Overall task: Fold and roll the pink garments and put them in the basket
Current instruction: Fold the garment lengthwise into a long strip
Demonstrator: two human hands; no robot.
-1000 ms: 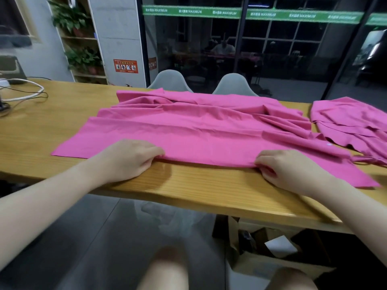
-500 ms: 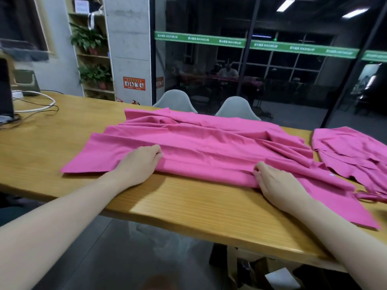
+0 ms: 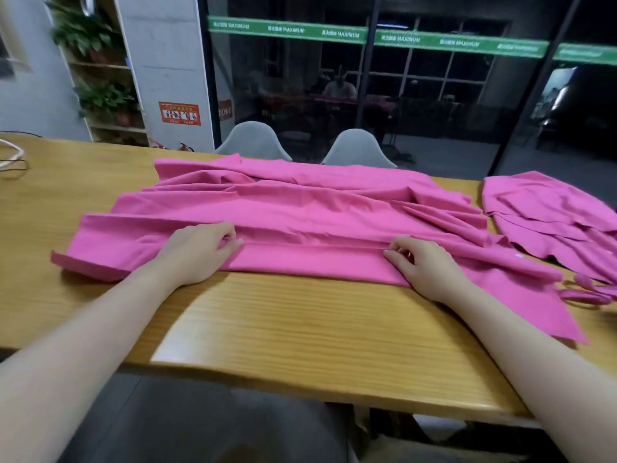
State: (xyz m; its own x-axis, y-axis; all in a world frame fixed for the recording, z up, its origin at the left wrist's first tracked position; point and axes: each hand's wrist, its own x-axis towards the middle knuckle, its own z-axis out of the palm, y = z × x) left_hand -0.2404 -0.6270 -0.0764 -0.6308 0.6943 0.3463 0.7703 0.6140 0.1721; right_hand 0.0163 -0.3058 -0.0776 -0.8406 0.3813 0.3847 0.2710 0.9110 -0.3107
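Note:
A large pink garment (image 3: pixel 300 208) lies spread and wrinkled across the wooden table (image 3: pixel 300 329). Its near edge is folded over into a flat band that runs between my hands. My left hand (image 3: pixel 197 252) pinches the folded edge on the left side, fingers curled onto the cloth. My right hand (image 3: pixel 424 265) grips the same fold further right, fingertips tucked at the crease. A second pink garment (image 3: pixel 547 212) lies at the table's right end, apart from both hands. No basket is in view.
Two grey chairs (image 3: pixel 253 142) stand behind the table's far edge before a glass wall. White and black cables (image 3: pixel 13 158) lie at the far left of the table. A cardboard box (image 3: pixel 434 439) sits on the floor under the right side.
Both hands have carried the garment's near edge away from me, folding it over onto the cloth. The left corner of the garment has curled up.

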